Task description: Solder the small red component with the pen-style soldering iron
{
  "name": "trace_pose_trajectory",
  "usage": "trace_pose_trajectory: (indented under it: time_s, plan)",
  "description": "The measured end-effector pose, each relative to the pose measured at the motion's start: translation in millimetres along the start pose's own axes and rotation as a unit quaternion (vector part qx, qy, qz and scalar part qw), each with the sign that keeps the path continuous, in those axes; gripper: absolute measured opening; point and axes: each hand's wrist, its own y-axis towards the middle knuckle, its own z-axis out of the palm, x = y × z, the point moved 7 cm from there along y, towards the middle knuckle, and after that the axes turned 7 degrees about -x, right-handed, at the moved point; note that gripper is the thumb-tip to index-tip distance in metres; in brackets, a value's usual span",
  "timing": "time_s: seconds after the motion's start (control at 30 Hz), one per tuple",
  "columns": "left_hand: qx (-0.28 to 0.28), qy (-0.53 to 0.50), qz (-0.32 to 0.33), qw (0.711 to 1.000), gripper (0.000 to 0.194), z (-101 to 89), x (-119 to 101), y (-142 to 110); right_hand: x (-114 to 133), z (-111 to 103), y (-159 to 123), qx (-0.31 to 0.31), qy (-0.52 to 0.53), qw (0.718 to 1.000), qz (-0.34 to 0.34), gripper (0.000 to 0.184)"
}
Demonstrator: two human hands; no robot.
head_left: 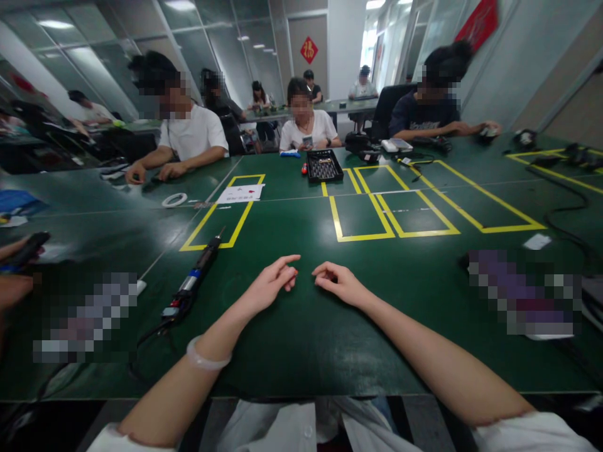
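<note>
Both my forearms rest on the green table (301, 339), and my hands nearly meet at its middle. My left hand (271, 284) has its forefinger stretched toward the right, while the thumb and other fingers are pinched together near a tiny reddish spot that I cannot make out. A pale bracelet (207, 359) circles that wrist. My right hand (338, 282) lies a few centimetres to the right with its fingers curled into a pinch; whatever is in it is hidden. An electric screwdriver (195, 276) with its cable lies to the left of my left hand.
Yellow tape rectangles (367, 216) mark the table beyond my hands. A black tray (324, 166) of small parts, a white sheet (240, 193) and a white ring (174, 199) lie farther back. Several people sit along the far side. Another person's hand (21, 254) holds a dark tool at the left edge.
</note>
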Motion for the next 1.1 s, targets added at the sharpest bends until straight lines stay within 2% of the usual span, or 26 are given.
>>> trace_pose_trajectory:
  time_s: [0.13, 0.27, 0.4, 0.47, 0.6, 0.77, 0.9, 1.1]
  plan:
    - [0.08, -0.101, -0.034, 0.991, 0.057, 40.1, 5, 20, 0, 4, 0, 0.021, 0.118, 0.992, 0.029, 0.033]
    - [0.085, -0.152, -0.064, 0.983, 0.054, 53.8, 17, 27, 1, 5, 2, 0.029, 0.159, 0.986, 0.03, 0.029]
    - [0.051, -0.213, -0.111, 0.969, 0.038, 54.6, 29, 27, -6, -5, 6, -0.024, 0.138, 0.99, 0.031, 0.03]
    - [0.048, -0.21, -0.11, 0.97, 0.034, 54.5, 31, 26, -8, -8, 7, -0.036, 0.12, 0.992, 0.027, 0.03]
    - [0.022, -0.175, -0.052, 0.983, 0.029, 49.7, 24, 26, -10, -9, 8, -0.041, 0.117, 0.992, 0.025, 0.032]
    - [-0.013, -0.077, 0.038, 0.996, 0.024, 43.3, 13, 25, -10, -11, 7, -0.052, 0.109, 0.992, 0.025, 0.026]
    - [-0.019, -0.069, 0.039, 0.997, 0.024, 41.1, 12, 23, -7, -12, 7, -0.051, 0.06, 0.997, 0.006, 0.019]
    - [-0.023, -0.041, 0.047, 0.998, 0.022, 38.6, 11, 22, -1, -13, 6, -0.055, -0.002, 0.998, -0.007, 0.02]
